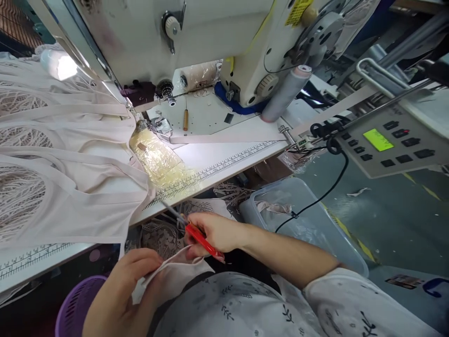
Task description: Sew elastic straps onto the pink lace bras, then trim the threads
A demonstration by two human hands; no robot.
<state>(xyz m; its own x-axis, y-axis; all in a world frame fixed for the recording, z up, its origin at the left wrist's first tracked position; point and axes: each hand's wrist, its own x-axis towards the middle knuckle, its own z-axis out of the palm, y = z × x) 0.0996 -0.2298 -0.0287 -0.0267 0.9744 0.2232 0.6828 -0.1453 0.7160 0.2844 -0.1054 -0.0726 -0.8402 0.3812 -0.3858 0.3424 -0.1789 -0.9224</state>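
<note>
In the head view, my right hand (213,230) is closed around red-handled scissors (203,241), whose blades point up and left toward the table edge. Its lower fingers also touch a piece of pale pink fabric (182,274). My left hand (128,285) grips the other end of that fabric between thumb and fingers, low in front of my body. Joined pale pink garments with lace panels (84,206) spread over the table's left side, and one strip hangs over the edge close to my left hand.
A sewing machine (140,32) stands over the table, with a lit lamp (65,67) at left. Pale elastic band (228,138) runs to a feeder with a control panel (389,135). Below are a clear plastic bin (342,243) and a purple basket (75,299).
</note>
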